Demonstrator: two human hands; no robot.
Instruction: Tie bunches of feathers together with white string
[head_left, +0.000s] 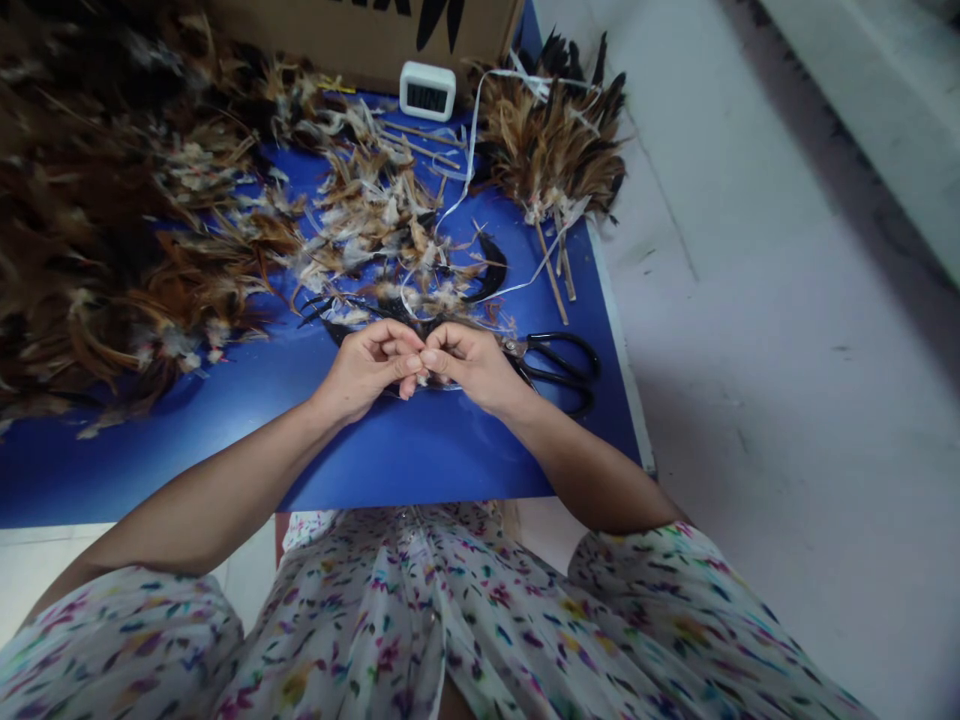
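Observation:
My left hand [367, 368] and my right hand [474, 366] meet fingertip to fingertip above the front part of the blue table [420, 455]. Both are closed in a pinch, thumbs against fingers. A small pale bit shows just under the fingertips, too little to name. Right behind the hands, dark and brown loose feathers [390, 300] spread out; whether any are between my fingers I cannot tell. Black-handled scissors [564, 362] lie close to my right hand, their blades partly hidden by it.
Large heaps of brown feathers [112, 250] cover the left side. A bundle of feathers on sticks [551, 150] lies at the right edge, with a white ribbon [472, 150] beside it. A white digital timer [427, 91] stands before a cardboard box [330, 40]. Thin sticks [424, 148] lie near the timer.

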